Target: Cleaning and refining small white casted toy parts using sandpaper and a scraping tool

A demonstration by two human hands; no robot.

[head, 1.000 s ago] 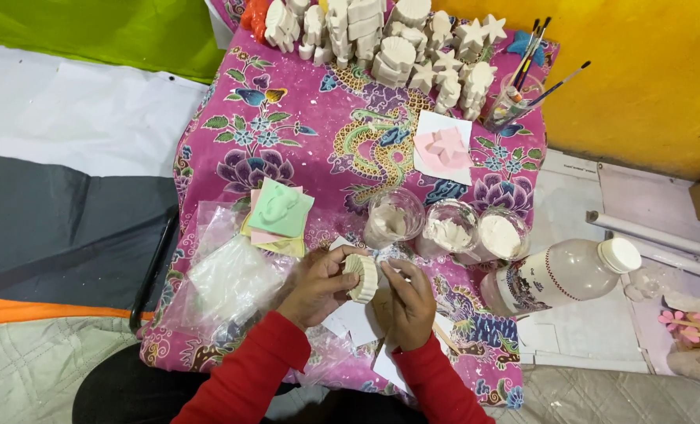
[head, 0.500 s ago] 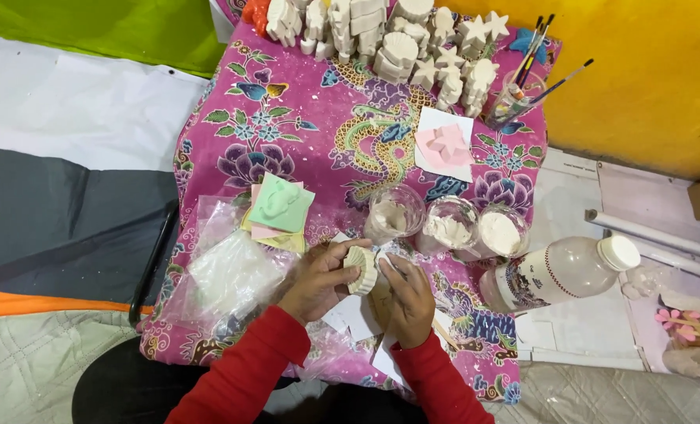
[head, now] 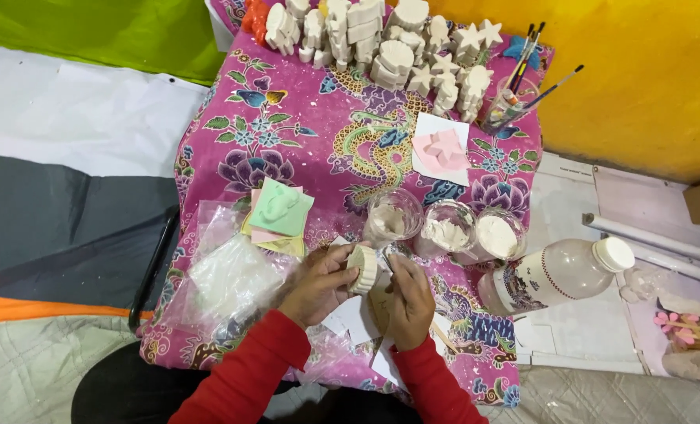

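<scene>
My left hand (head: 314,284) grips a small round white plaster piece (head: 362,268) just above the pink flowered cloth (head: 318,133). My right hand (head: 409,302) is closed around a thin wooden stick (head: 381,341), with its upper end at the plaster piece. Both sleeves are red. Sheets of white paper (head: 350,318) lie under my hands. Just beyond the hands stand three clear cups (head: 446,229) holding white powder or paste.
Clear plastic bags (head: 228,275) lie left of my hands, beside green and pink flat moulds (head: 281,210). A pink mould (head: 439,149) rests on paper. Many white plaster figures (head: 381,39) line the far edge, next to a jar of brushes (head: 515,94). A plastic jug (head: 554,275) lies at right.
My hands stay over the paper with the plaster piece; it is turned slightly and the stick's end has shifted against it. Nothing else has moved.
</scene>
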